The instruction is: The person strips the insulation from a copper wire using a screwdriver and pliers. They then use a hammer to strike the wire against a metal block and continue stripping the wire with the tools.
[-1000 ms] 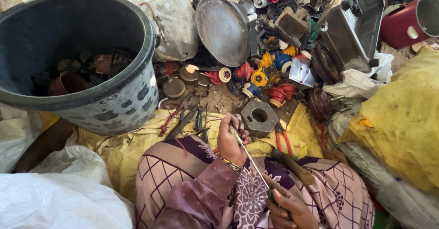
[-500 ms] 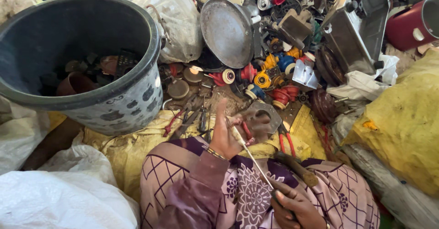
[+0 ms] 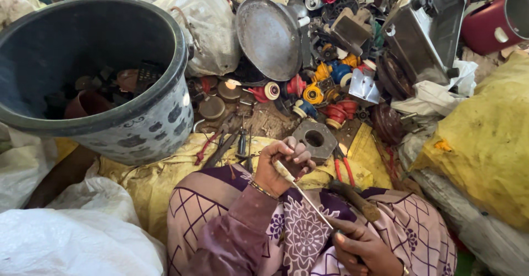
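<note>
My left hand is closed over my lap, gripping a small dark part together with the pale end of a long thin screwdriver. The metal shaft runs down and right to my right hand, which is closed around its handle at the bottom edge. Both hands hover over my purple patterned clothing. A wooden-handled hammer lies on my lap just right of the shaft. What the small part is stays hidden by my fingers.
A big dark bucket holding scrap stands at left. Ahead lie a square metal block with a hole, red-handled pliers, hand tools, coloured plastic spools and a round metal pan. A yellow sack is at right, white sacks at left.
My left hand has pulled back from beside the square metal block toward my lap and closed on the small part at the screwdriver's end. The right hand stayed on the handle.
</note>
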